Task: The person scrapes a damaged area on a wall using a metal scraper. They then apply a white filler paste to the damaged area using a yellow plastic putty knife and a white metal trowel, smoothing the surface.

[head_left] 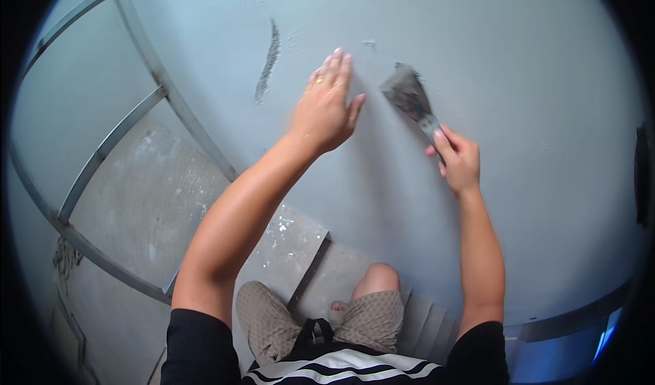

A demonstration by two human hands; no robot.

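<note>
A pale blue-grey wall (532,78) rises in front of me. My left hand (329,102) is held flat at its surface, fingers stretched out together and thumb apart, with nothing in it. White specks dot its fingers. My right hand (458,158) grips the handle of a putty knife (409,90), its wide, stained blade pointing up and to the left at the wall. Whether the blade touches the wall I cannot tell. Left of my left hand runs a dark, rough gouge (269,63) in the wall. A small scuffed patch (369,43) shows above the fingertips.
A metal frame with crossbars (116,139) stands at the left, beside a paint-spattered grey floor (153,201). Below me are a ledge edge (310,265) and steps (426,323) at the lower right. A bundle of rope (66,257) hangs at far left.
</note>
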